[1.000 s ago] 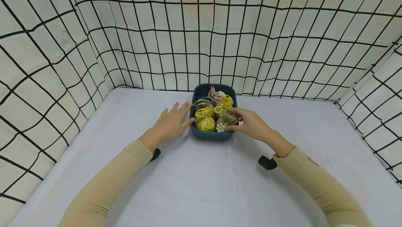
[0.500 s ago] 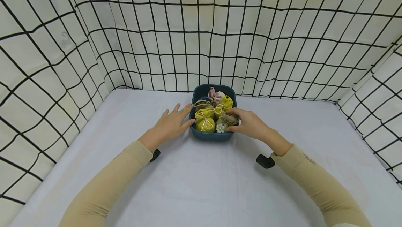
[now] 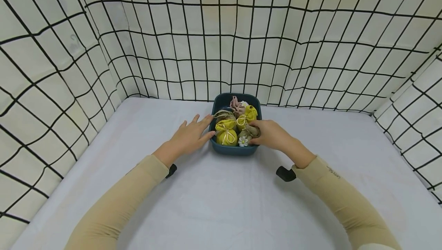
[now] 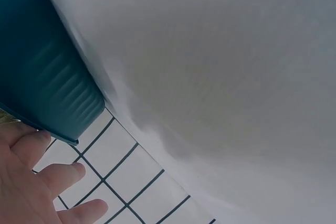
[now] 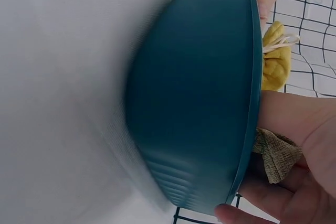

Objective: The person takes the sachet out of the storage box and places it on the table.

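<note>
The khaki pouch (image 3: 250, 132) is in the near right corner of the basin (image 3: 235, 151), and the right hand (image 3: 275, 136) holds it, with thumb and fingers bent around and the cloth pinched between them. At the left side, the left hand (image 3: 189, 136) has its fingers spread apart; the index finger and the thumb touch the basin's left rim, while the other fingers stand off it. In the right wrist view, the basin wall hides the thumb tip and the lower part of the pouch, so only its gathered top can be seen; in the left wrist view, the left hand is cut by the picture's edge. The khaki cloth has a coarse weave, and a white flower (image 3: 243, 141) sits against the pouch; whether it is fastened there, I cannot tell. In the near left corner is a round yellow pouch (image 3: 223, 139) tied with a pale cord, behind it a brown pouch (image 3: 223, 116), partly covered. Farther back are another yellow pouch (image 3: 250, 114) and a pink pouch (image 3: 236, 106). The basin is dark teal, smooth, with rounded corners and some ribs, and stands by the middle of the worktop's (image 3: 214, 204) far edge, before a black grid (image 3: 219, 35).
</note>
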Demonstrator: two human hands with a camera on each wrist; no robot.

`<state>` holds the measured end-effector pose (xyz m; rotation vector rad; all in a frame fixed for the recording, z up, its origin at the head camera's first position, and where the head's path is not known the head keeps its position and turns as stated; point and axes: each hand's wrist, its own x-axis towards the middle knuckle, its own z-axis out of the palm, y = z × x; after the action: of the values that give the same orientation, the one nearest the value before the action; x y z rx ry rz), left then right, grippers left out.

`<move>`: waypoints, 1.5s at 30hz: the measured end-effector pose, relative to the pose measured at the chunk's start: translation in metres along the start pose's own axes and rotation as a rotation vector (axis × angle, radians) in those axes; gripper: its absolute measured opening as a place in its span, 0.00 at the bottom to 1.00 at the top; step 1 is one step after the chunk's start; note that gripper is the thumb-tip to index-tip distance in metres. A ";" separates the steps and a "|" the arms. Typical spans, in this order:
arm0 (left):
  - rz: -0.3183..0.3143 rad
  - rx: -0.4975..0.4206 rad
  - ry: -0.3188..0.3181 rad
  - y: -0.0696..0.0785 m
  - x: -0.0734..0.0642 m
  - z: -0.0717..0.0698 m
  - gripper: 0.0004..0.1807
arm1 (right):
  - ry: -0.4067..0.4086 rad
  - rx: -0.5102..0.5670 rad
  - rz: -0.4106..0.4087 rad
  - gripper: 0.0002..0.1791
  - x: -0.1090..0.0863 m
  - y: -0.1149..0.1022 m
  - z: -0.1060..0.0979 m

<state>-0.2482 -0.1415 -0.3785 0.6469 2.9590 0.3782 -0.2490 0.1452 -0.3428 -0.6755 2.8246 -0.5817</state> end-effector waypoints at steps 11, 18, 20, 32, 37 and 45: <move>0.006 -0.006 0.001 0.001 -0.001 -0.001 0.39 | -0.017 -0.020 -0.002 0.32 0.004 -0.002 -0.001; 0.009 0.019 0.003 0.001 0.001 0.000 0.39 | 0.008 -0.010 -0.021 0.30 0.005 -0.002 0.002; 0.010 0.031 0.004 0.002 0.001 0.000 0.39 | 0.015 0.002 -0.020 0.30 0.004 -0.002 0.003; 0.019 0.047 0.013 0.001 0.000 -0.001 0.38 | 0.030 0.022 0.046 0.35 0.004 -0.006 0.012; 0.025 0.038 0.019 0.000 -0.002 -0.001 0.38 | 0.032 -0.025 0.030 0.31 0.005 -0.008 0.014; 0.034 0.026 0.026 -0.001 0.001 0.000 0.39 | 0.046 -0.010 0.022 0.31 0.004 -0.009 0.013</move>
<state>-0.2489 -0.1417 -0.3790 0.7010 2.9859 0.3549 -0.2450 0.1315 -0.3510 -0.6395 2.8754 -0.5875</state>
